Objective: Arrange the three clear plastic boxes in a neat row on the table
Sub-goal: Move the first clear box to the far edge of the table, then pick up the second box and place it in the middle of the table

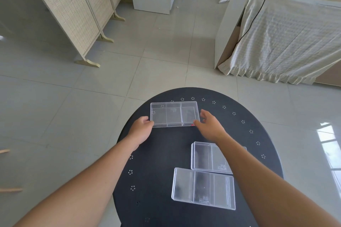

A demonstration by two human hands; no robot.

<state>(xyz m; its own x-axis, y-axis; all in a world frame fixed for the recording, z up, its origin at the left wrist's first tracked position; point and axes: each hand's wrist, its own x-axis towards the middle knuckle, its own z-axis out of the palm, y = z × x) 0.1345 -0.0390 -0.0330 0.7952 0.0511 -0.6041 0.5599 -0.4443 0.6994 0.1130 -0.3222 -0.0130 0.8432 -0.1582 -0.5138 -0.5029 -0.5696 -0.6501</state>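
Head view: a clear three-compartment plastic box (pixel 174 114) sits at frame centre, left hand (pixel 141 128) gripping its left end, right hand (pixel 209 124) spread loosely at its right end. Two more clear boxes (pixel 203 188) (pixel 208 157) lie lower right, touching. The round black bench (pixel 162 153) stands on grey tile floor (pixel 92 79). Embossed box markings are unreadable.
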